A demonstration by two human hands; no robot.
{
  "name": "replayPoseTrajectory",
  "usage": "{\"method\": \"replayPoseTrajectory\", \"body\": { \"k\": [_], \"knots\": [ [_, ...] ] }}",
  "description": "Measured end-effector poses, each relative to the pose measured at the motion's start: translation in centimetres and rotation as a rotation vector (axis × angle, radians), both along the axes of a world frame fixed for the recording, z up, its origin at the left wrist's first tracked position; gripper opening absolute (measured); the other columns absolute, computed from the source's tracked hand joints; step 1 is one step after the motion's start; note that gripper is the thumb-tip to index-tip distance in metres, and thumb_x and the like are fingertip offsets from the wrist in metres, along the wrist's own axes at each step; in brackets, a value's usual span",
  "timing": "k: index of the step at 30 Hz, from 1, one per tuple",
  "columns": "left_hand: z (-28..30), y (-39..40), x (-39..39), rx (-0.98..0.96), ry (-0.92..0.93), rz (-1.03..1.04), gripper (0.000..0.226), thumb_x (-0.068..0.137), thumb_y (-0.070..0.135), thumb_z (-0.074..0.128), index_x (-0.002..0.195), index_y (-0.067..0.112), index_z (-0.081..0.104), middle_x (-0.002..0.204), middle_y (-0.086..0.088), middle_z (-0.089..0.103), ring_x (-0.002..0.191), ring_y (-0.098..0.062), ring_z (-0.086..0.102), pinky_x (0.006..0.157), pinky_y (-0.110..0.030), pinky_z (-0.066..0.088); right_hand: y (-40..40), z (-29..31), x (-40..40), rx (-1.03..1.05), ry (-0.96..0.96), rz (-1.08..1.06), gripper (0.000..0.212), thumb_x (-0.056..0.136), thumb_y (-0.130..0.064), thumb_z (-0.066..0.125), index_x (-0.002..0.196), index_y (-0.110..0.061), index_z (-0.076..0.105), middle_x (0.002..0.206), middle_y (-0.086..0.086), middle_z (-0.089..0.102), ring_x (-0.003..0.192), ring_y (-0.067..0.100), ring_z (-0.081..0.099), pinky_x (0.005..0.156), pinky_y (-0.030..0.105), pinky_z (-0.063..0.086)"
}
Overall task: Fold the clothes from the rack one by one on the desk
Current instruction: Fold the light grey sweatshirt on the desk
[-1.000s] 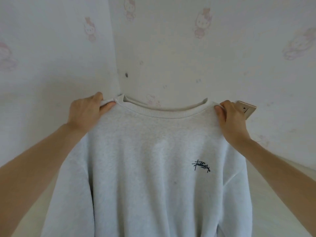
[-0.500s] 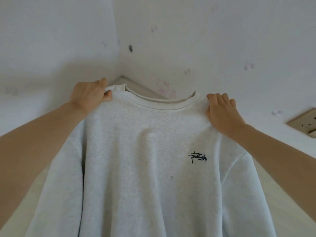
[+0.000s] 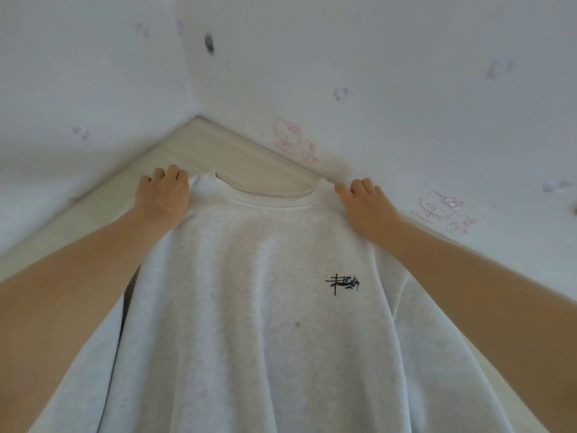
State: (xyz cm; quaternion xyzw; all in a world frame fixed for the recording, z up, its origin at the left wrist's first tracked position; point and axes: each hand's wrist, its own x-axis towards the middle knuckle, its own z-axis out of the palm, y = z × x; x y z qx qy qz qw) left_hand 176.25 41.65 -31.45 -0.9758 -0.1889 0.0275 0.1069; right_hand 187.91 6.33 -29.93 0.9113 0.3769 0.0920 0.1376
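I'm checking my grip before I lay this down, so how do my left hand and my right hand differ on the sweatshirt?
The left hand grips the sweatshirt at the shoulder left of the collar; the right hand grips the shoulder right of it. The small black logo lies on the right hand's side, none on the left hand's. Both have curled fingers holding the shoulders above the desk.

Pale wall [image 3: 406,42] w/ faint pink cat stickers [image 3: 292,139] beyond both grips; dark spot [image 3: 209,43] high above left grip
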Motion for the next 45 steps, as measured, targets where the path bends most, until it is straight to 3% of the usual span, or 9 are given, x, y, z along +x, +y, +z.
{"method": "replayPoseTrajectory", "body": {
  "k": [6, 15, 19, 25, 29, 34, 39, 43, 45],
  "knots": [
    [0.4, -4.3, -1.8, -0.260, -0.030, -0.058, 0.057, 0.094, 0.011, 0.045, 0.149, 0.007, 0.028, 0.154, -0.013, 0.031, 0.140, -0.031, 0.029, 0.113, -0.044, 0.026, -5.1, 2.3, -1.9, 0.269, 0.298, -0.160, 0.046, 0.093, 0.005, 0.039, 0.138, -0.004, 0.038, 0.128, 0.015, 0.048, 0.115, 0.031, 0.045, 0.096, 0.036, 0.040],
    [1.9, -20.9, -7.4, -0.580, 0.020, -0.384, 0.049, 0.101, 0.023, 0.038, 0.148, 0.015, 0.035, 0.155, -0.007, 0.033, 0.144, -0.028, 0.028, 0.117, -0.039, 0.022, -17.7, 3.6, -8.9, 0.391, 0.853, -0.789, 0.033, 0.089, 0.004, 0.039, 0.107, -0.014, 0.059, 0.110, 0.011, 0.065, 0.096, 0.027, 0.060, 0.076, 0.033, 0.053],
    [2.7, -27.3, -10.0, -0.636, 0.088, -0.361, 0.055, 0.103, 0.044, 0.029, 0.151, 0.018, 0.028, 0.158, -0.002, 0.027, 0.146, -0.023, 0.023, 0.118, -0.039, 0.020, -18.9, 3.5, -10.8, 0.750, 1.129, -0.947, 0.024, 0.091, 0.007, 0.042, 0.092, -0.004, 0.063, 0.087, 0.017, 0.067, 0.078, 0.029, 0.064, 0.075, 0.038, 0.055],
    [2.6, -33.2, -12.9, -0.737, 0.288, -0.043, 0.084, 0.089, 0.073, 0.024, 0.155, 0.025, 0.006, 0.163, 0.005, -0.002, 0.150, -0.022, -0.006, 0.118, -0.057, 0.003, -21.3, 3.5, -14.1, 0.633, 1.463, -1.001, 0.045, 0.094, -0.044, 0.055, 0.106, -0.002, 0.066, 0.099, 0.014, 0.072, 0.086, 0.027, 0.072, 0.073, 0.035, 0.059],
    [2.0, -34.3, -13.3, -0.636, 0.326, -0.023, 0.080, 0.092, 0.068, 0.028, 0.155, 0.028, -0.002, 0.162, 0.006, -0.014, 0.148, -0.021, -0.015, 0.115, -0.062, -0.001, -22.5, 3.3, -15.9, 0.585, 1.576, -0.933, 0.035, 0.088, -0.030, 0.067, 0.115, -0.009, 0.060, 0.108, 0.005, 0.066, 0.096, 0.022, 0.067, 0.074, 0.033, 0.058],
    [1.8, -35.1, -13.2, -0.566, 0.362, -0.007, 0.076, 0.096, 0.063, 0.028, 0.154, 0.028, -0.007, 0.160, 0.007, -0.022, 0.147, -0.023, -0.019, 0.113, -0.066, 0.004, -23.8, 4.3, -13.7, 0.605, 1.388, -0.869, 0.029, 0.088, -0.021, 0.069, 0.110, -0.003, 0.064, 0.104, 0.010, 0.070, 0.091, 0.023, 0.069, 0.081, 0.036, 0.057],
    [1.5, -35.5, -13.1, -0.520, 0.354, 0.008, 0.075, 0.097, 0.060, 0.030, 0.154, 0.030, -0.008, 0.159, 0.007, -0.023, 0.148, -0.024, -0.019, 0.111, -0.068, 0.010, -25.3, 7.1, -10.1, 0.512, 0.949, -0.754, 0.027, 0.085, -0.033, 0.068, 0.085, -0.006, 0.062, 0.087, 0.010, 0.062, 0.082, 0.026, 0.060, 0.066, 0.029, 0.044],
    [1.2, -35.4, -13.2, -0.487, 0.364, 0.001, 0.074, 0.097, 0.058, 0.030, 0.154, 0.030, -0.009, 0.159, 0.007, -0.023, 0.148, -0.024, -0.017, 0.111, -0.068, 0.012, -26.4, 8.4, -10.8, 0.769, 1.421, -0.818, 0.030, 0.088, -0.040, 0.065, 0.105, -0.015, 0.067, 0.101, 0.002, 0.070, 0.093, 0.019, 0.067, 0.090, 0.038, 0.052],
    [1.2, -35.5, -13.1, -0.497, 0.362, 0.007, 0.074, 0.097, 0.058, 0.032, 0.154, 0.031, -0.008, 0.159, 0.008, -0.023, 0.148, -0.023, -0.017, 0.111, -0.067, 0.012, -27.4, 8.1, -11.4, 0.858, 1.718, -0.824, 0.037, 0.095, -0.049, 0.051, 0.091, -0.016, 0.068, 0.075, -0.003, 0.066, 0.067, 0.014, 0.061, 0.076, 0.032, 0.050]
  ]
}}
